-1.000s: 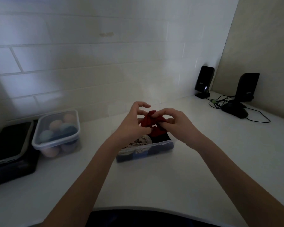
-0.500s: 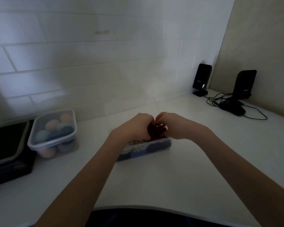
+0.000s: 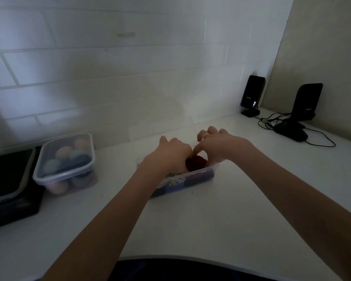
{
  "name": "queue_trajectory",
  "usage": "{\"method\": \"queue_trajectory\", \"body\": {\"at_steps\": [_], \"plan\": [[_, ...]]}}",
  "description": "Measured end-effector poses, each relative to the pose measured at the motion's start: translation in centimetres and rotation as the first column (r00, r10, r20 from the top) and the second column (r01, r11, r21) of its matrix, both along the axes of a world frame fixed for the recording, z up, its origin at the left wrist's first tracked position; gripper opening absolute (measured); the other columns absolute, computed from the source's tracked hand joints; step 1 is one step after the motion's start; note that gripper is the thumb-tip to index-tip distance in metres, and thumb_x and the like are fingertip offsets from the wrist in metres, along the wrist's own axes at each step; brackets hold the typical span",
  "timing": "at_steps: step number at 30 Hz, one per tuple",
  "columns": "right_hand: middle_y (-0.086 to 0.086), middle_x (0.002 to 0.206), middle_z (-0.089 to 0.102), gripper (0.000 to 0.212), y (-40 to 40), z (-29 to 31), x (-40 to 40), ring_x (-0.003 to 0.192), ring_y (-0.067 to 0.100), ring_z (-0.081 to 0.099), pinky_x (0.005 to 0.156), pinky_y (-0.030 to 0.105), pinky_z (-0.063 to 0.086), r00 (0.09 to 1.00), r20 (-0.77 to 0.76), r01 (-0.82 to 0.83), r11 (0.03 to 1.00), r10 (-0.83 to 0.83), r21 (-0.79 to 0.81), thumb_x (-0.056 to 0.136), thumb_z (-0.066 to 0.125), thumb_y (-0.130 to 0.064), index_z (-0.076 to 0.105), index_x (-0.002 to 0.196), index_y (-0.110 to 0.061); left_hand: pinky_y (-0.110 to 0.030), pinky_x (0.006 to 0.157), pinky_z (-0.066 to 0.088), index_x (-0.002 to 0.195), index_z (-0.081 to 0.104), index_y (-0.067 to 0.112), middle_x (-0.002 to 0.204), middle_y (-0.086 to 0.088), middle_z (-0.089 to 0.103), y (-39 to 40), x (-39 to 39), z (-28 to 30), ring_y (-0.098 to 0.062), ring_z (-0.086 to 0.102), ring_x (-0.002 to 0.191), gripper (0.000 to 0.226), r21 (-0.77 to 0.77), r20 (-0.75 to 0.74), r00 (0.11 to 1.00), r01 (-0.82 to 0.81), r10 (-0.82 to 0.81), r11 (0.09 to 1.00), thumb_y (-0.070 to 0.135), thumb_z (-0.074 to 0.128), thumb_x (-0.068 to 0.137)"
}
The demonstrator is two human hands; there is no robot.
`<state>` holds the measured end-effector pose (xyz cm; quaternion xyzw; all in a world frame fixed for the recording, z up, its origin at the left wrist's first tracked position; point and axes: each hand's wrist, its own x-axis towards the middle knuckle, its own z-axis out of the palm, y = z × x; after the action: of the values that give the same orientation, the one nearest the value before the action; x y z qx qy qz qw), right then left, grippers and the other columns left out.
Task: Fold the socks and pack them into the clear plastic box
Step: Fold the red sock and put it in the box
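A white counter [image 3: 221, 220] runs from the near edge to a white tiled wall [image 3: 109, 67] at the far side. At the far left lies a dark flat device [image 3: 8, 177], and just right of it stands a lidded clear container [image 3: 66, 165] full of pastel and blue balled socks. At the far right, two black speakers [image 3: 252, 94] stand with their cables [image 3: 272, 122] trailing on the counter. In the middle sits the clear plastic box [image 3: 193, 177], open, with dark blue and patterned socks showing through its near wall. Both bare forearms reach over it from the near edge. The left hand [image 3: 170, 155] is palm down over the box's left part, fingers curled downward; whether it grips anything cannot be told. The right hand [image 3: 219, 147] is at the box's right end, its thumb and forefinger pinched on the red sock bundle [image 3: 197, 162], which sits in the box between the two hands.
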<state>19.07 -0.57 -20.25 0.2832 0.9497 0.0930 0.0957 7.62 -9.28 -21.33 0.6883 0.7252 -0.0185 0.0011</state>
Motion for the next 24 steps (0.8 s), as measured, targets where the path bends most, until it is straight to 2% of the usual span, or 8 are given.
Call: {"method": "queue_trajectory", "body": {"at_steps": [2,4,8,13,15,17,21,24], "plan": [[0.003,0.147,0.028,0.045,0.1,-0.4,-0.3,0.132,0.028,0.022,0.099,0.041,0.026,0.999,0.042,0.025,1.0,-0.025,-0.002,0.079,0.064,-0.041,0.053,0.122,-0.048,-0.04,0.081,0.02,0.106,0.061,0.025,0.077,0.002,0.044,0.0,0.0,-0.1,-0.019,0.032,0.088,0.028,-0.002,0.0,1.0,0.007,-0.007,1.0,0.044,0.053,0.088],[0.0,0.158,0.011,0.046,0.3,-0.7,-0.5,0.141,0.03,0.008,0.107,0.049,0.02,0.993,0.095,0.073,0.997,-0.07,-0.036,0.082,0.062,-0.042,0.048,0.125,-0.05,-0.039,0.08,0.018,0.109,0.059,0.026,0.083,0.001,0.043,-0.1,-0.1,-0.4,-0.019,0.03,0.09,0.03,0.006,0.015,1.0,0.015,-0.016,1.0,0.045,0.052,0.088],[-0.004,0.16,-0.009,0.053,0.7,-0.7,-1.0,0.145,0.028,-0.011,0.111,0.059,0.008,0.974,0.197,0.137,0.986,-0.117,-0.092,0.085,0.06,-0.042,0.038,0.132,-0.051,-0.038,0.079,0.021,0.112,0.055,0.032,0.093,-0.002,0.041,-0.3,-0.7,-1.3,-0.024,0.031,0.099,0.032,0.027,0.089,0.996,-0.003,0.001,1.0,0.048,0.054,0.085],[-0.001,0.16,-0.01,0.049,0.8,-1.2,-1.2,0.146,0.026,-0.012,0.112,0.064,0.001,0.982,0.155,0.124,0.988,-0.109,-0.092,0.085,0.058,-0.043,0.043,0.13,-0.048,-0.036,0.078,0.019,0.11,0.057,0.026,0.088,-0.002,0.047,-0.2,-0.6,-1.2,-0.02,0.032,0.093,0.03,0.051,0.04,0.998,0.056,-0.058,0.997,0.045,0.052,0.087],[0.0,0.16,-0.005,0.045,0.9,-1.2,-1.0,0.146,0.025,-0.009,0.111,0.063,-0.001,0.99,0.108,0.102,0.989,-0.09,-0.107,0.081,0.062,-0.045,0.049,0.123,-0.046,-0.036,0.078,0.02,0.109,0.056,0.025,0.089,-0.003,0.049,-0.2,-0.5,-1.2,-0.019,0.03,0.09,0.031,0.05,0.032,0.998,0.057,-0.059,0.997,0.045,0.054,0.085],[0.002,0.16,0.002,0.039,1.0,-1.1,-0.6,0.146,0.024,-0.007,0.111,0.062,-0.003,0.998,0.035,0.065,0.99,-0.061,-0.128,0.077,0.066,-0.044,0.053,0.113,-0.041,-0.037,0.08,0.021,0.109,0.056,0.025,0.092,-0.002,0.054,-0.1,-0.6,-1.4,-0.019,0.034,0.096,0.031,0.05,0.022,0.998,0.062,-0.063,0.997,0.044,0.055,0.084],[-0.005,0.16,0.007,0.032,1.3,-1.0,0.1,0.146,0.022,-0.008,0.109,0.063,-0.005,0.997,-0.083,-0.015,0.981,-0.001,-0.194,0.071,0.072,-0.041,0.05,0.094,-0.039,-0.039,0.084,0.023,0.109,0.057,0.027,0.092,0.001,0.054,0.0,-0.9,-1.6,-0.016,0.032,0.096,0.029,0.067,0.055,0.997,0.055,-0.059,0.996,0.043,0.054,0.086],[-0.01,0.159,-0.004,0.041,1.6,-0.7,0.3,0.144,0.024,-0.019,0.104,0.068,-0.013,1.0,0.002,0.029,0.982,-0.029,-0.186,0.071,0.071,-0.049,0.058,0.111,-0.047,-0.038,0.082,0.022,0.104,0.057,0.026,0.09,0.0,0.051,0.2,-0.9,-1.7,-0.017,0.032,0.095,0.028,0.064,0.031,0.998,0.045,-0.047,0.997,0.045,0.057,0.083]]}}
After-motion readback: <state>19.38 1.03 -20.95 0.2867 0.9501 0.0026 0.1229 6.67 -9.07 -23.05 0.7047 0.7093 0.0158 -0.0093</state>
